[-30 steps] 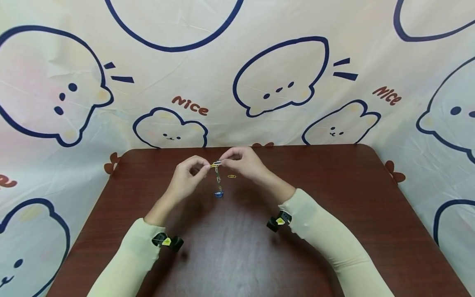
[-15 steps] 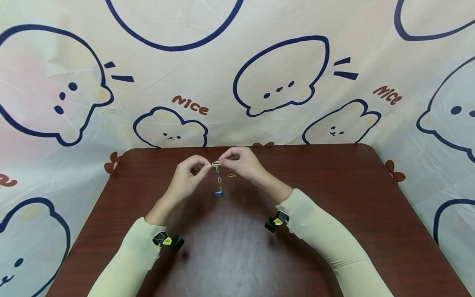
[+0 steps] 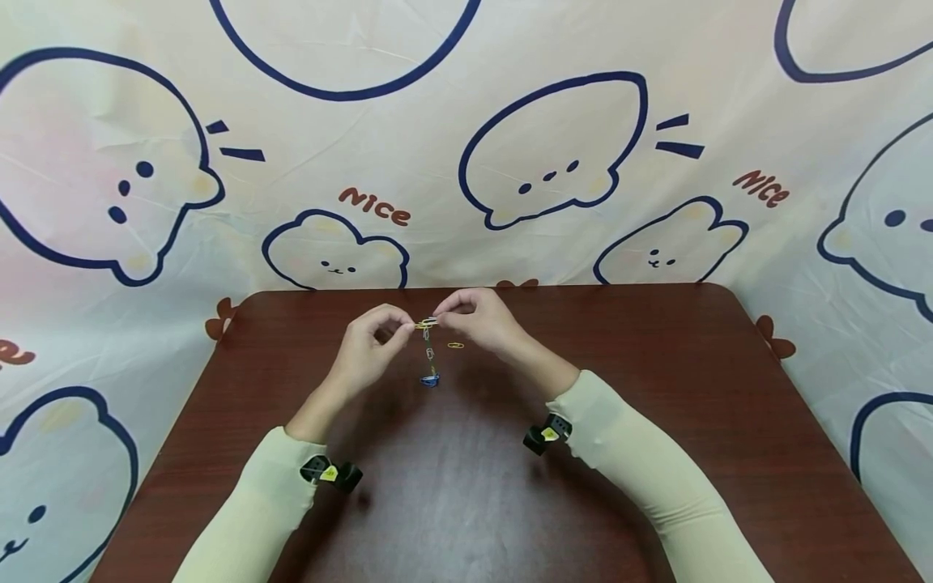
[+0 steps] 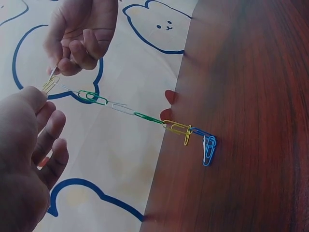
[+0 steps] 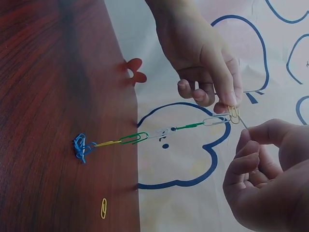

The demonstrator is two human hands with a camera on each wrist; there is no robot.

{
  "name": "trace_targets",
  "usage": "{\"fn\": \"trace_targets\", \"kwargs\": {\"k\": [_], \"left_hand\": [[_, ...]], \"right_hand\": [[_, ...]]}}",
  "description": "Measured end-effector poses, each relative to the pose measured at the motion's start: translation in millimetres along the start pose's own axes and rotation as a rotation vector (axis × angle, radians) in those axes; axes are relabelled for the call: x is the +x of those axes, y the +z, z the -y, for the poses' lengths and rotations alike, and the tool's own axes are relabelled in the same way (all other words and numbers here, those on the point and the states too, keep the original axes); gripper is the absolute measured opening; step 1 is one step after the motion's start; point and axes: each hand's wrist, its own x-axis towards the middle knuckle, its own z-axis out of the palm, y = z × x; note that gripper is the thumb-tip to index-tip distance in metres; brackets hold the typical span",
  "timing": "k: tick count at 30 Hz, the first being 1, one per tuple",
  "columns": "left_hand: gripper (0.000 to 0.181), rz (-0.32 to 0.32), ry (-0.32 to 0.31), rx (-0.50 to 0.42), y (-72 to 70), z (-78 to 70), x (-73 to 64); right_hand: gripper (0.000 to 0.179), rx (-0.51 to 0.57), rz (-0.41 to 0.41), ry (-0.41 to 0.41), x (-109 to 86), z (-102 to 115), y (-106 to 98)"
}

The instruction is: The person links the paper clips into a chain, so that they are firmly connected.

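My left hand (image 3: pixel 370 344) pinches a yellow paper clip (image 5: pixel 233 114) between thumb and finger. From this clip hangs a chain of linked paper clips in white, green and yellow (image 4: pixel 147 117). Its lower end is a bunch of blue paper clips (image 5: pixel 81 147) at the tabletop. Facing it, my right hand (image 3: pixel 477 320) pinches a whitish paper clip (image 5: pixel 243 122), seen nearly edge-on in the right wrist view. That clip meets the yellow one; whether they are hooked together, I cannot tell.
A single loose yellow paper clip (image 3: pixel 455 346) lies on the brown table (image 3: pixel 466 486), just right of the chain. Behind the table's far edge hangs a pale cloth (image 3: pixel 437 251) with blue cartoon outlines. Each wrist wears a small black camera (image 3: pixel 341 475).
My right hand has moved slightly toward the left hand and then back to the right, still pinching the whitish clip. The left hand stays nearly still, and the chain sways a little.
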Motion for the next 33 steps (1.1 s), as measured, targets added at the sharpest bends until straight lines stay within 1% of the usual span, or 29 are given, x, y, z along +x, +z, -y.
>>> {"fn": "trace_targets", "kwargs": {"k": [4,6,9,13,16,19,24,27,33], "left_hand": [[0.005,-0.017,-0.009,0.023,-0.7,-0.7,-0.5],[0.005,-0.023,-0.012,0.031,-1.8,-4.2,-0.8],[0.004,-0.014,-0.015,0.027,-4.8,-18.3,-1.6],[0.005,0.011,-0.026,0.009,-8.4,-36.0,-3.0],[0.005,0.027,-0.049,-0.005,-8.7,-37.0,-3.5],[0.006,0.044,-0.075,-0.029,-8.1,-33.8,-3.5],[0.009,0.064,-0.071,-0.049,-7.7,-32.6,-2.9],[0.010,0.059,-0.062,-0.050,-7.7,-33.7,-2.5],[0.012,0.056,-0.066,-0.059,-6.1,-37.0,0.8]], "right_hand": [[0.009,-0.015,0.024,0.004,0.2,-3,-4],[0.009,-0.030,0.033,0.002,0.2,-3,-5],[0.009,-0.052,0.035,-0.006,0.5,-3,-6],[0.009,-0.072,0.008,-0.013,0.0,0,-6],[0.010,-0.081,-0.012,-0.012,-0.7,2,-5],[0.010,-0.082,-0.028,-0.018,-1.2,5,-4],[0.011,-0.069,-0.052,-0.046,-2.1,7,-3],[0.011,-0.066,-0.057,-0.061,-3.7,8,-2],[0.013,-0.061,-0.070,-0.088,-5.5,7,0]]}}
